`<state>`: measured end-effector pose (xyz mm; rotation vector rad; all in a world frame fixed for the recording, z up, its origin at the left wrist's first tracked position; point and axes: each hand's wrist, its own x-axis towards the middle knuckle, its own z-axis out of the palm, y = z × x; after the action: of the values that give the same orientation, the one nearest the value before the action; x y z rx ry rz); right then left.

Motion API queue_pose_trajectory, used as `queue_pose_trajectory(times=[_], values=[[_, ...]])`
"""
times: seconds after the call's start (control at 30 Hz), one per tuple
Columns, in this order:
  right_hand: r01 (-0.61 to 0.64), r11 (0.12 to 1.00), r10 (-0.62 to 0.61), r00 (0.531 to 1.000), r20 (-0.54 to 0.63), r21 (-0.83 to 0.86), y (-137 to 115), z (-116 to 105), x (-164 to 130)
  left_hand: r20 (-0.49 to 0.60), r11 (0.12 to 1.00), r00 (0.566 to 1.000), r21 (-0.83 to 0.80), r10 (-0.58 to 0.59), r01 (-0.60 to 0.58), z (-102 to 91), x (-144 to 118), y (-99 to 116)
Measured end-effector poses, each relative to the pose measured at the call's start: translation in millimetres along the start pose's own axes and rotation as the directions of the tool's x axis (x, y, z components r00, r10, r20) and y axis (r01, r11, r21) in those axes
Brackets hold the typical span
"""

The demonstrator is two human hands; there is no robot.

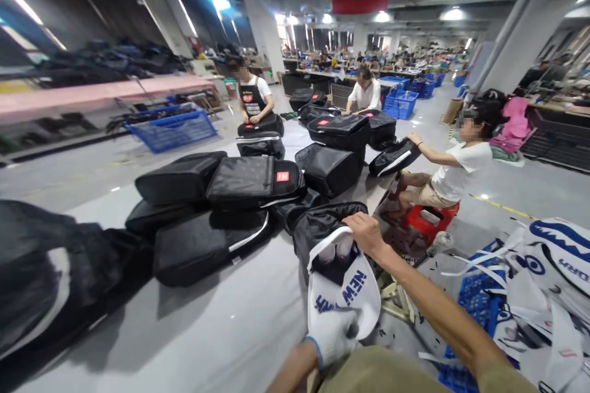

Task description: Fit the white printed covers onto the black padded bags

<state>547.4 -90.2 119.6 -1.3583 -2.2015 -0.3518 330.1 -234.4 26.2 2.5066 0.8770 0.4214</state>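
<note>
In the head view, the left hand (332, 333), in a white work glove, is closed on the lower edge of a white drawstring bag (343, 285) printed with blue letters. The bare right hand (366, 231) pinches the bag's upper rim, holding it against the open mouth of a black backpack (318, 228) just beyond the hands. More black backpacks (216, 215) lie on the grey table (207, 331) to the left. Right of the right arm, white printed bags (548, 276) are heaped.
</note>
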Motion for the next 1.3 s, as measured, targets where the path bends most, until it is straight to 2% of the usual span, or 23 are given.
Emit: queue_pose_trajectory(times=[0.07,0.13,0.2,0.23,0.3,0.33,0.4,0.43,0.5,0.57,0.63,0.7,0.77,0.87,1.0,1.07,1.13,1.23,1.3], values=[[-0.040,0.999,0.040,0.999,-0.030,0.023,-1,-4,-13,-0.001,0.940,0.987,-0.306,-0.162,0.154,-36.4,6,-4],[-0.084,0.995,0.087,0.995,-0.052,0.047,-1,-7,-24,-0.122,0.821,0.935,-0.525,-0.334,0.224,-74.9,18,-12],[-0.142,0.987,0.148,0.986,-0.081,0.077,0,-11,-35,-0.355,0.840,0.846,-0.512,-0.398,0.180,-104.6,31,-21],[-0.172,0.980,0.182,0.979,-0.097,0.099,0,-14,-41,-0.470,0.886,0.802,-0.438,-0.368,0.151,-113.3,37,-25],[-0.237,0.958,0.258,0.958,-0.126,0.161,1,-18,-57,-0.648,0.975,0.733,-0.199,-0.208,0.102,-117.0,49,-34],[-0.277,0.941,0.305,0.943,-0.132,0.194,1,-22,-67,-0.685,0.995,0.722,-0.062,-0.102,0.082,-112.7,56,-38],[-0.379,0.893,0.418,0.897,-0.139,0.243,3,-31,-90,-0.655,0.985,0.749,0.170,0.100,0.016,-95.9,71,-43],[-0.434,0.865,0.477,0.867,-0.146,0.252,4,-38,-103,-0.618,0.969,0.767,0.245,0.174,-0.022,-85.5,79,-45],[-0.534,0.810,0.576,0.800,-0.165,0.242,8,-55,-129,-0.566,0.950,0.784,0.295,0.256,-0.097,-64.5,98,-46],[-0.604,0.768,0.639,0.744,-0.193,0.213,14,-76,-156,-0.510,0.945,0.802,0.250,0.312,-0.209,-45.4,120,-43],[-0.661,0.732,0.680,0.698,-0.223,0.161,21,-97,-183,-0.401,0.928,0.837,0.158,0.372,-0.337,-28.6,143,-34],[-0.704,0.705,0.697,0.666,-0.265,0.088,29,-115,-209,-0.291,0.898,0.853,0.061,0.433,-0.435,-13.6,168,-20],[-0.736,0.677,0.702,0.644,-0.304,0.006,39,-129,-234,-0.224,0.876,0.857,-0.029,0.464,-0.481,-0.2,195,-2],[-0.790,0.607,0.724,0.595,-0.348,-0.087,64,-136,-266,-0.124,0.841,0.857,-0.165,0.500,-0.515,18.0,244,24],[-0.847,0.523,0.776,0.519,-0.357,-0.095,120,-123,-305,-0.008,0.832,0.874,-0.305,0.485,-0.464,47.4,320,49],[-0.873,0.484,0.825,0.479,-0.300,-0.062,156,-112,-320,0.012,0.842,0.892,-0.335,0.452,-0.422,65.1,355,55],[-0.907,0.421,0.891,0.417,-0.178,-0.016,194,-105,-329,0.007,0.856,0.918,-0.364,0.396,-0.367,81.1,385,60],[-0.950,0.299,0.943,0.309,0.126,0.092,248,-104,-326,0.026,0.908,0.963,-0.342,0.268,-0.244,94.7,418,65],[-0.950,0.236,0.904,0.291,0.313,0.203,283,-103,-315,0.074,0.939,0.985,-0.319,0.157,-0.126,97.6,437,68]])
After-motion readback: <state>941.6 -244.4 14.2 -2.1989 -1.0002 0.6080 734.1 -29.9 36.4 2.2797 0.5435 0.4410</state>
